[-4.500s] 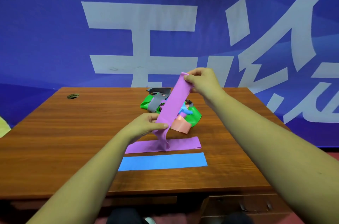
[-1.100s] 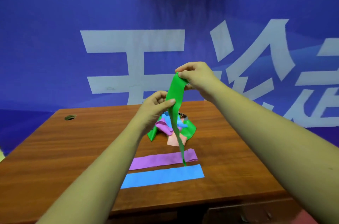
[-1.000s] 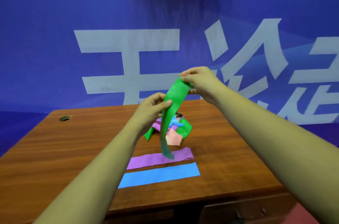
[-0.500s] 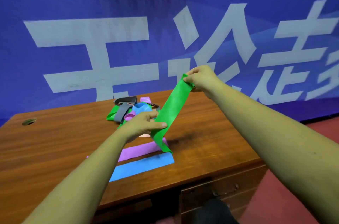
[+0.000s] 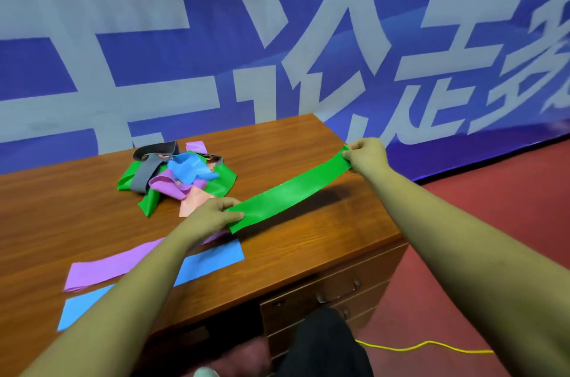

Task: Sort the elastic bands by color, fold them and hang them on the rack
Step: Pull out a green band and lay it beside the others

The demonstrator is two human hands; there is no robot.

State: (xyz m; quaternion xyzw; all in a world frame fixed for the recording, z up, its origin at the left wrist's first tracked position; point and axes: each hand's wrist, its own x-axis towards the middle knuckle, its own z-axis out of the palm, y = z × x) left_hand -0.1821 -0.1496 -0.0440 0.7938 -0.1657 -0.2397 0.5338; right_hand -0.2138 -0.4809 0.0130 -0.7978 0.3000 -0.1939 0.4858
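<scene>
Lowered from its earlier steep hang, the green band [image 5: 293, 188] stretches just above the tabletop [image 5: 324, 238] — left grip [image 5: 212, 216] pinching one end, right grip [image 5: 367, 154] the other. Just behind the left grip sits the tangled pile [image 5: 182, 173]; the purple band [image 5: 105, 268] and blue band [image 5: 212, 262] lie flat, partly under that forearm.

Left hand [image 5: 212, 216], right hand [image 5: 367, 154] pinch green band [image 5: 290, 191] ends.
</scene>
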